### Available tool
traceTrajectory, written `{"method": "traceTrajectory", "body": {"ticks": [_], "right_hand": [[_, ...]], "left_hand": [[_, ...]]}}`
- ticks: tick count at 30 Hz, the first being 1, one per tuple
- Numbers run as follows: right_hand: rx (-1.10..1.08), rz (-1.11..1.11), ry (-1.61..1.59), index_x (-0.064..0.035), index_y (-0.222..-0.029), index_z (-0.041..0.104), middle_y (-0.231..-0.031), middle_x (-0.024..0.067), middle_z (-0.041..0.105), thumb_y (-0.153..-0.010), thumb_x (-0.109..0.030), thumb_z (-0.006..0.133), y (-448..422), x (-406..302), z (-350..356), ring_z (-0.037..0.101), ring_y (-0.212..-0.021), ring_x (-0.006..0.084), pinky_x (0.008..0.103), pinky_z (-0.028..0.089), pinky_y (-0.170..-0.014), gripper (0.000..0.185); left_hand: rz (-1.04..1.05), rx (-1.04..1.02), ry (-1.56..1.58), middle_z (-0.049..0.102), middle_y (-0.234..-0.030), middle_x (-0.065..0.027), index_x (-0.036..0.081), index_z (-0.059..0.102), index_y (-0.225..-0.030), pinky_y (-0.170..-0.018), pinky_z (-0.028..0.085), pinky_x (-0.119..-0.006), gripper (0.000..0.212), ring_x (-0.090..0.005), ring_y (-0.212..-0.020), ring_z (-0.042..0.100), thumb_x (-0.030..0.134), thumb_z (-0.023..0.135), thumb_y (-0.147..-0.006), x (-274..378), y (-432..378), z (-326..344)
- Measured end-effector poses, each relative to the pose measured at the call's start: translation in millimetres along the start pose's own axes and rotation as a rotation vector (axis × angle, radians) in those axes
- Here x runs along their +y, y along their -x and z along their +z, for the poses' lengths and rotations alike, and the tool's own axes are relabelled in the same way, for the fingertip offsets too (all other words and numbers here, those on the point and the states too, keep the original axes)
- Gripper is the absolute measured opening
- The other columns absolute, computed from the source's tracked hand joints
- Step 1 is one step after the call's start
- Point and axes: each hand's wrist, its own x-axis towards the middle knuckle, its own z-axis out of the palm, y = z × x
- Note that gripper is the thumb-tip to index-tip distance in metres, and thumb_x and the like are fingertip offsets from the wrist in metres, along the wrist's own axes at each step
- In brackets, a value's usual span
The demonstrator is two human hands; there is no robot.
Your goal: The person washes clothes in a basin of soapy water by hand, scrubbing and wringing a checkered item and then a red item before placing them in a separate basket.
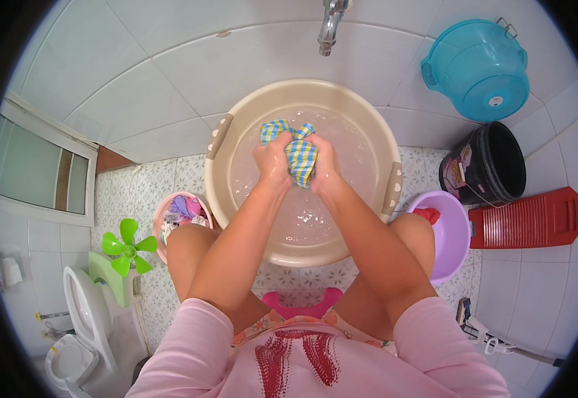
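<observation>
Both hands grip a wet cloth in blue, yellow and white checks, bunched up over a large beige plastic basin. My left hand has its left side, with a fold sticking out above the fingers. On the other side my right hand closes around the same cloth. Cloudy water with some bubbles fills the lower part of the basin. The hands are close together, and the cloth's lower end hangs between the wrists. Whether that end touches the water I cannot tell.
A chrome tap juts from the tiled wall. Left stands a pink basin of clothes; right, a purple basin with red cloth, a red washboard, a black bucket and a hanging blue basin. A green fan blade is near the toilet.
</observation>
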Motion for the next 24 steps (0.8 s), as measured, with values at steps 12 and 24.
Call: {"method": "traceTrajectory", "body": {"ticks": [12, 24], "right_hand": [[-0.186, -0.473, 0.385, -0.0088, -0.135, 0.035, -0.127, 0.0148, 0.043, -0.08, -0.033, 0.068, 9.5, 5.5, -2.2, 0.046, -0.115, 0.0238, 0.0396, 0.04, -0.093, 0.068], [-0.29, -0.172, 0.061, -0.0061, -0.114, 0.049, -0.099, 0.0045, 0.058, -0.084, -0.047, 0.059, 38.2, -2.2, 13.2, 0.059, -0.09, 0.0166, 0.034, 0.05, -0.077, 0.051]], "left_hand": [[-0.009, 0.09, 0.134, 0.062, -0.09, -0.0094, -0.006, 0.056, -0.101, -0.069, 0.051, -0.033, 0.028, -0.0204, -0.077, 0.062, 0.009, 0.062, -0.078, -10.0, 4.2, 2.3], [0.654, 0.175, -0.654, 0.06, -0.098, -0.0147, 0.0, 0.054, -0.111, -0.084, 0.044, -0.034, 0.044, -0.0291, -0.092, 0.058, 0.002, 0.064, -0.068, 10.0, 38.0, 18.9]]}}
